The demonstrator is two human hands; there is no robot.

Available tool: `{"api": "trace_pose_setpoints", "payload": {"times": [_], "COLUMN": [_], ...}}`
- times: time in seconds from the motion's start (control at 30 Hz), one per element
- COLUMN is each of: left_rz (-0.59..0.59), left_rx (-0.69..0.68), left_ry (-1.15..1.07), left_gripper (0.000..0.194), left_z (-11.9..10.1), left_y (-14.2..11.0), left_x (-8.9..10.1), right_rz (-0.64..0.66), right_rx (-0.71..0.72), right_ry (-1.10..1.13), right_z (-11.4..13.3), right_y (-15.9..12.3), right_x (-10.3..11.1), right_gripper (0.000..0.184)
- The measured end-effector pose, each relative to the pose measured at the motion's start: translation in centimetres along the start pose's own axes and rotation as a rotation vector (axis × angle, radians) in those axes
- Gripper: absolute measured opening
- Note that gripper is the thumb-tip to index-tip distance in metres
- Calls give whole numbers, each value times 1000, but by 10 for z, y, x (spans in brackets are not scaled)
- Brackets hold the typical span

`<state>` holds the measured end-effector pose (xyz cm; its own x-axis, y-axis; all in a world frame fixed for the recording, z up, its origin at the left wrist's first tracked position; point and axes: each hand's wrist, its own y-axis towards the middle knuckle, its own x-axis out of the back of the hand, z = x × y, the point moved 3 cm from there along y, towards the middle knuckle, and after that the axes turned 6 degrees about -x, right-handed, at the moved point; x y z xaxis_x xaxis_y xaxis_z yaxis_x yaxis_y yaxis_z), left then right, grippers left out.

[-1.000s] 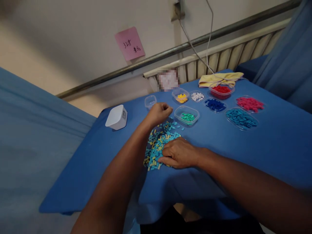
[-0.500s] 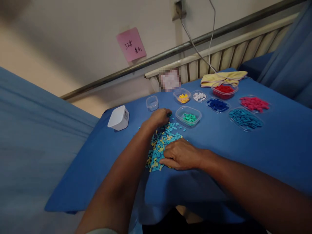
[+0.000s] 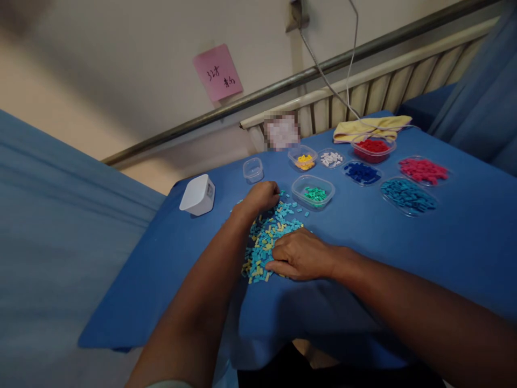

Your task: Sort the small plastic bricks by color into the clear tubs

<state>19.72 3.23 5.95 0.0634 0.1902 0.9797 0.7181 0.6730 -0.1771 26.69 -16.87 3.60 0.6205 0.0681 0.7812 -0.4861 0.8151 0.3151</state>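
Note:
A heap of small cyan, yellow and green pieces [image 3: 266, 237] lies on the blue cloth-covered table [image 3: 404, 253]. My left hand [image 3: 260, 196] rests on the far end of the heap with its fingers curled in a pinch; what they hold is too small to see. My right hand [image 3: 301, 254] lies on the near side of the heap, fingers bent together and pressed down among the pieces. A clear tub with green pieces [image 3: 313, 192] stands just right of my left hand.
An empty clear tub [image 3: 253, 170], tubs of yellow [image 3: 302, 158], white [image 3: 331, 158], dark blue [image 3: 361, 172], red [image 3: 374, 147], pink [image 3: 423, 170] and teal pieces [image 3: 407, 195] stand behind. A white box [image 3: 197, 195] is at left, a yellow cloth [image 3: 374, 128] at the back.
My left hand came down from above the table onto the far end of the heap. My right hand stayed on the near side of the heap.

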Motion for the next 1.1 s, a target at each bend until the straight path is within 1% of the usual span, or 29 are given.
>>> {"api": "trace_pose_setpoints", "payload": {"times": [0.07, 0.13, 0.23, 0.33, 0.47, 0.63, 0.77, 0.87, 0.97, 1.1], "left_rz": [-32, -88, -144, -95, -15, 9, 4, -10, -67, -173], "left_rx": [-1, -5, -49, -75, -40, -4, 25, 47, 62, 97], "left_ry": [-9, -17, -21, -15, 20, 89, 144, 140, 7, -395], "left_gripper": [28, 29, 31, 31, 29, 30, 31, 27, 20, 10], "left_z": [-1, -3, -8, -15, -21, -25, -25, -23, -18, -16], "left_y": [0, 3, 11, 22, 32, 36, 37, 36, 34, 32], "left_x": [1, 4, 7, 4, 0, 1, 0, -1, 1, 8], "right_rz": [7, 12, 19, 25, 24, 9, 14, 13, 15, 19], "right_rx": [-5, -11, -21, -24, -28, -31, -24, -23, -14, -12], "right_ry": [-1, -4, -12, -18, -22, -6, -4, -7, -8, -11], "right_z": [0, 0, 1, 1, 1, 0, 0, 0, 0, 0], "right_y": [0, 0, 1, 0, 0, -1, -1, -1, 0, 0], "right_x": [0, 0, 0, 0, 0, -1, 0, 0, 0, 0], "right_gripper": [42, 42, 42, 43, 42, 42, 41, 41, 41, 43]}}
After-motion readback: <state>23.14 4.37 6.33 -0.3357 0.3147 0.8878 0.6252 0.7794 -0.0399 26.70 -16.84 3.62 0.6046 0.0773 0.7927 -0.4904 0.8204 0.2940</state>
